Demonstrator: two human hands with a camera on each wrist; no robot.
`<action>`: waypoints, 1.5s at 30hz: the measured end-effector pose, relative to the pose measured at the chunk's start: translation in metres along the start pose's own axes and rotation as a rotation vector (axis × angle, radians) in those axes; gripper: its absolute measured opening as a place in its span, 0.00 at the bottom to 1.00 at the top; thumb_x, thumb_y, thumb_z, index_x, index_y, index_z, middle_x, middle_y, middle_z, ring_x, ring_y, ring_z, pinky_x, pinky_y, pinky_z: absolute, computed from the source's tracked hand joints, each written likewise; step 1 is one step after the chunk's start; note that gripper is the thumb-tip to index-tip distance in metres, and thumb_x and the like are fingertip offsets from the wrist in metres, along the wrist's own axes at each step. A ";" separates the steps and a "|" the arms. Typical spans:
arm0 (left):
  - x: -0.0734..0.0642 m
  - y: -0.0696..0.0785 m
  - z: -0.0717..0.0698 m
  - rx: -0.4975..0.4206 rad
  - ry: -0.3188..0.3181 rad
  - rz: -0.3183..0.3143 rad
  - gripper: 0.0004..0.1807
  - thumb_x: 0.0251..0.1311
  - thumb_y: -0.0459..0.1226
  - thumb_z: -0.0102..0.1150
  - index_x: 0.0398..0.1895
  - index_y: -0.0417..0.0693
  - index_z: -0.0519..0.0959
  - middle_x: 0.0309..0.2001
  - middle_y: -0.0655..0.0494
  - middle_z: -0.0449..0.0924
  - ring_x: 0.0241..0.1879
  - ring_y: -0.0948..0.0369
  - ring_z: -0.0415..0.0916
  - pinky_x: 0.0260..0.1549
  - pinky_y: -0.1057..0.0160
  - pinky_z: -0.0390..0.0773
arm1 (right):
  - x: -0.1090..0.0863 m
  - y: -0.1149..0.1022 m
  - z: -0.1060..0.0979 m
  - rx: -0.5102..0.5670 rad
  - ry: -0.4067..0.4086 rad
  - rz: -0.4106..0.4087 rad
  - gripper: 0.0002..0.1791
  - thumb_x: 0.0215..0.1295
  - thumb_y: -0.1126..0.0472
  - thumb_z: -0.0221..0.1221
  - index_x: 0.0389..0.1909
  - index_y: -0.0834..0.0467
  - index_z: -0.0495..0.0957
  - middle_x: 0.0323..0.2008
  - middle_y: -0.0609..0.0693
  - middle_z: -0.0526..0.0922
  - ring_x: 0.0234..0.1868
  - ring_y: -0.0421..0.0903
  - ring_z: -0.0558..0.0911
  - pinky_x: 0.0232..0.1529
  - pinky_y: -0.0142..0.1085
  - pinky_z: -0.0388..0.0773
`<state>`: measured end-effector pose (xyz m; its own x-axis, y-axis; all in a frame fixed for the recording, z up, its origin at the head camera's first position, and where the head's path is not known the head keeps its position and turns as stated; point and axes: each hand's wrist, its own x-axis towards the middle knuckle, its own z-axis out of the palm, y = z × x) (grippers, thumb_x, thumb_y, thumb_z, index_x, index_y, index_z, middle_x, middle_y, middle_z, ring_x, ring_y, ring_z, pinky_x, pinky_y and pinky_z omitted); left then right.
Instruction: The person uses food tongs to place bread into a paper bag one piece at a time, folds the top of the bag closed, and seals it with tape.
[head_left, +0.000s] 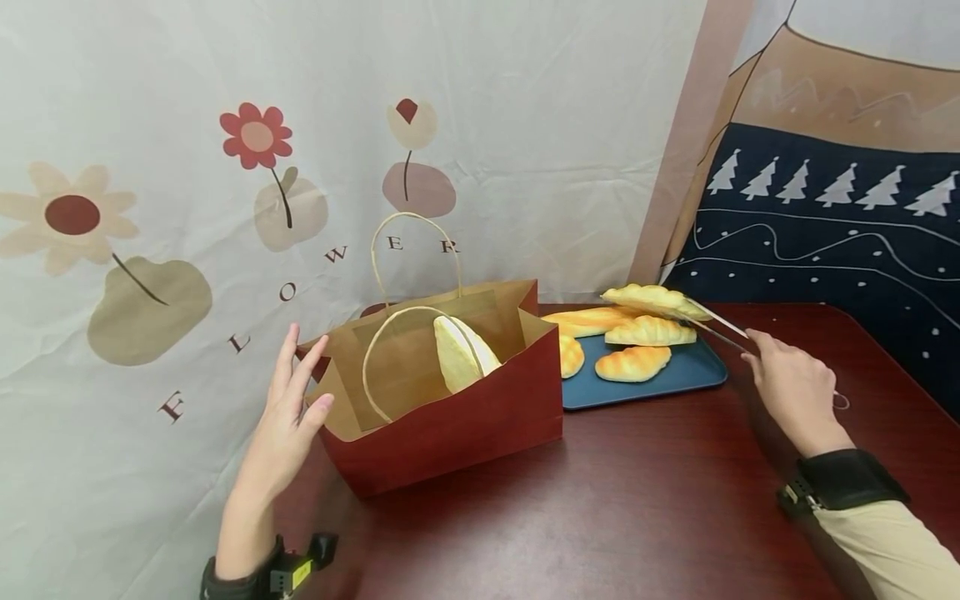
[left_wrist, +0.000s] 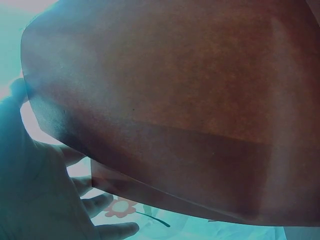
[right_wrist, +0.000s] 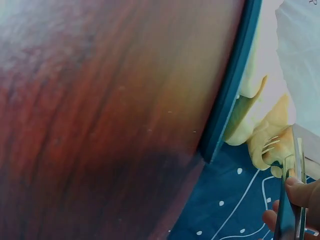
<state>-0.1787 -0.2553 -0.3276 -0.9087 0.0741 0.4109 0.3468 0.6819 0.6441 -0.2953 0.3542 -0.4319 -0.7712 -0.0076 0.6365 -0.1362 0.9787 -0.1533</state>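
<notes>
The right hand (head_left: 795,387) gripped tongs (head_left: 720,319) holding a ridged loaf (head_left: 647,297); four breads (head_left: 633,364) showed on the tray (head_left: 678,375) just left, one pale loaf (head_left: 457,354) already in the paper bag (head_left: 457,429) farther left, by the outspread left hand (head_left: 281,425).

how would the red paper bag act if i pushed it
The red paper bag would probably slide, as the table looks glossy. Being thin paper with an open top, it may buckle. It might feel light, with one bread showing inside.

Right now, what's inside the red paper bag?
One pale bread piece, tilted, its upper part showing. The front wall of the bag hides its lower end and anything deeper.
</notes>
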 end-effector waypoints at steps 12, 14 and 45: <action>0.000 -0.001 -0.001 0.000 0.000 0.006 0.33 0.66 0.39 0.48 0.73 0.68 0.53 0.76 0.71 0.29 0.76 0.54 0.34 0.56 0.32 0.56 | 0.002 -0.004 -0.007 -0.009 0.011 -0.019 0.18 0.59 0.65 0.61 0.51 0.60 0.76 0.33 0.70 0.82 0.16 0.62 0.72 0.10 0.44 0.54; 0.000 -0.001 -0.001 -0.001 0.000 0.005 0.33 0.66 0.39 0.48 0.73 0.68 0.53 0.76 0.71 0.29 0.76 0.54 0.34 0.56 0.31 0.55 | 0.002 -0.004 -0.007 -0.011 0.015 -0.023 0.18 0.59 0.65 0.61 0.51 0.60 0.76 0.31 0.69 0.82 0.16 0.61 0.71 0.10 0.43 0.53; 0.000 0.001 -0.002 0.006 0.000 0.008 0.33 0.66 0.40 0.47 0.73 0.66 0.54 0.76 0.69 0.29 0.76 0.53 0.33 0.56 0.30 0.54 | 0.021 -0.053 -0.059 0.088 0.245 -0.085 0.22 0.58 0.62 0.64 0.55 0.55 0.78 0.28 0.64 0.84 0.18 0.56 0.73 0.15 0.35 0.53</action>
<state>-0.1785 -0.2561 -0.3260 -0.9058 0.0800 0.4160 0.3529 0.6857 0.6366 -0.2675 0.3147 -0.3655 -0.5828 -0.0286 0.8121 -0.2557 0.9551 -0.1499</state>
